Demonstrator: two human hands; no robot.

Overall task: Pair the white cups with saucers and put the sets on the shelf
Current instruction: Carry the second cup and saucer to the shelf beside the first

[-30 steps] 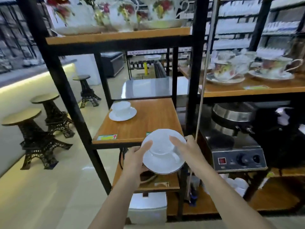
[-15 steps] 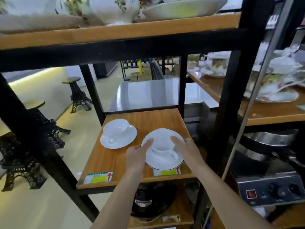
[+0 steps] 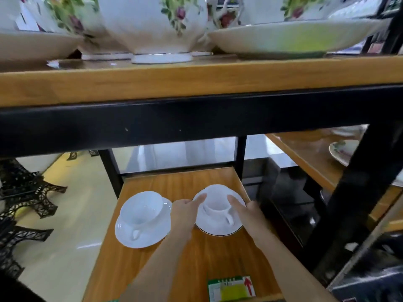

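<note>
Two white cup-and-saucer sets stand side by side on the wooden shelf (image 3: 218, 253). In the right set, a white cup (image 3: 216, 201) rests on a gold-rimmed saucer (image 3: 218, 227), handle towards me. My left hand (image 3: 185, 212) grips the saucer's left rim with the thumb on top. My right hand (image 3: 248, 214) holds its right rim the same way. The left set, a cup (image 3: 141, 210) on a saucer (image 3: 152, 236), stands free just left of my left hand.
The upper shelf board (image 3: 196, 81) with its black beam hangs close overhead, carrying floral teaware (image 3: 152, 25). Black posts (image 3: 241, 155) frame the shelf's back corners. A green-yellow price label (image 3: 231, 288) sits at the front edge. Black tower-shaped stools (image 3: 24, 192) stand on the floor at left.
Both hands carried the cup and saucer up from below the shelf's front edge and deeper onto the shelf, beside the first set. My view moved closer, under the upper shelf.
</note>
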